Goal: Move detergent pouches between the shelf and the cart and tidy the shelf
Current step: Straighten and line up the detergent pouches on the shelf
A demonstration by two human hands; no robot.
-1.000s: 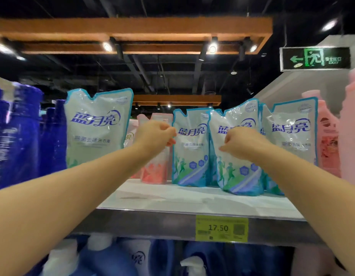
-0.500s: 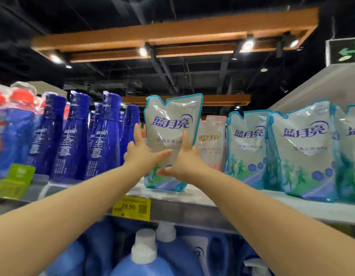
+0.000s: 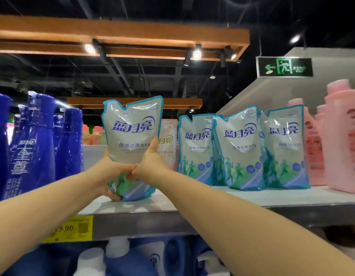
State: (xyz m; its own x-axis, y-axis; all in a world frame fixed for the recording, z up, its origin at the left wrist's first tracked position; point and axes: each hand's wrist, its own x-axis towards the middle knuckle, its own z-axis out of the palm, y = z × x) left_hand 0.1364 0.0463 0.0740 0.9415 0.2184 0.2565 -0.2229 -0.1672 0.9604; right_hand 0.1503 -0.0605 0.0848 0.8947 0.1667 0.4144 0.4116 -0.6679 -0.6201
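Shelf (image 3: 252,198) holds pouch (image 3: 131,134), fingers (image 3: 155,142) gripping its sides.

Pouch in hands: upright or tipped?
Upright: blue-edged translucent detergent pouch, notched top upward; left hand and right hand grip its lower half.

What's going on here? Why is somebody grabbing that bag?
A person is gripping one blue-edged clear plastic detergent pouch with both hands: the left hand wraps its bottom corner, the right hand holds its right side. The pouch is upright at the front of the grey shelf; whether it is lifted off is unclear. More matching pouches stand in a row to its right, with dark blue bottles on its left and pink bottles far right.
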